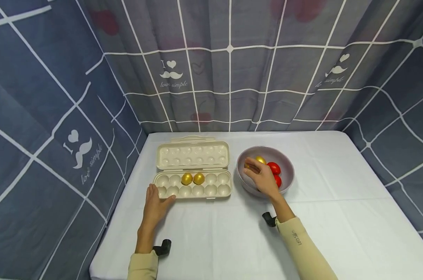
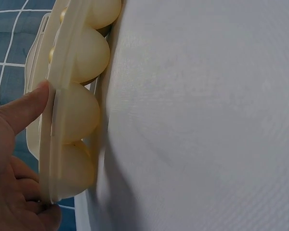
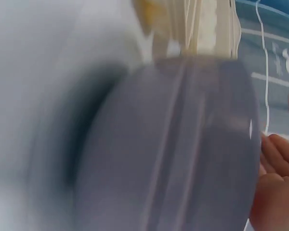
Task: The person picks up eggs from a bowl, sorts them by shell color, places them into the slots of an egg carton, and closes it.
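Note:
An open cream egg carton (image 1: pixel 192 198) lies on the left of the table, its lid (image 1: pixel 193 155) folded back. Two gold eggs (image 1: pixel 192 179) sit side by side in its back row. My left hand (image 1: pixel 155 208) grips the carton's near left corner, with the thumb (image 2: pixel 31 106) on the front rim and curled fingers at the end. Over the left part of a greyish-purple bowl (image 1: pixel 288 175) is my right hand (image 1: pixel 262 179), fingers loosely bent and parted from the thumb. Red eggs (image 1: pixel 274 168) and a gold egg (image 1: pixel 260 160) show in the bowl, partly hidden by that hand.
A white cloth covers the table (image 1: pixel 320 233). Grey-blue curtains (image 1: pixel 229 77) with white lines hang behind it and along both sides. A black wrist camera (image 1: pixel 269 219) sits below the right hand, and another (image 1: pixel 162 247) beside the left wrist.

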Available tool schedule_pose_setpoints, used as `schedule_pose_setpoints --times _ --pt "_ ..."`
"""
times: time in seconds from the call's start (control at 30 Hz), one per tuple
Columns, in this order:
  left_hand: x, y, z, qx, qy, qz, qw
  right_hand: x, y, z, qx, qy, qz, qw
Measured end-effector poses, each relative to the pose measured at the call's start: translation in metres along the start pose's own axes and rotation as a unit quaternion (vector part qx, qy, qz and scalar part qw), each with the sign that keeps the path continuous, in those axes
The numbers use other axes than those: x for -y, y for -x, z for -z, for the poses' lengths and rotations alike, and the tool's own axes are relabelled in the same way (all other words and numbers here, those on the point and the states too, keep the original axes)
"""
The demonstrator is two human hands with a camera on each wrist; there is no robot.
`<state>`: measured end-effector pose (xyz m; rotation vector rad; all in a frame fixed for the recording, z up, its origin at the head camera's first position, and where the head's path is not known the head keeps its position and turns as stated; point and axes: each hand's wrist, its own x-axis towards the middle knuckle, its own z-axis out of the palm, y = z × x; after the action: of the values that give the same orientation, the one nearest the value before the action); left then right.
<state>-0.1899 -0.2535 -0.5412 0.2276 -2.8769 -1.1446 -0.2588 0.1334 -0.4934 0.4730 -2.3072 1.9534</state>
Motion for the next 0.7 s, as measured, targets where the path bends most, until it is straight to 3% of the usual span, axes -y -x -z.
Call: schedule_pose_setpoints --times 0.23,0.47,0.57,0.7 --pt "0.001 0.003 0.0 0.001 0.007 0.003 1.0 -0.012 0.014 0.032 -0.047 0.061 -0.034 0.996" --pt "0.006 0.005 0.002 0.005 0.006 0.001 1.0 -0.019 0.014 0.03 -0.03 0.083 -0.048 0.995" --pt "0.005 0.003 0.002 0.011 0.004 0.001 0.9999 -0.017 0.011 0.028 -0.024 0.122 -0.057 0.991" --pt "0.002 0.001 0.002 0.012 0.002 0.001 0.9999 -0.014 0.007 0.023 -0.009 0.201 -0.077 0.977"
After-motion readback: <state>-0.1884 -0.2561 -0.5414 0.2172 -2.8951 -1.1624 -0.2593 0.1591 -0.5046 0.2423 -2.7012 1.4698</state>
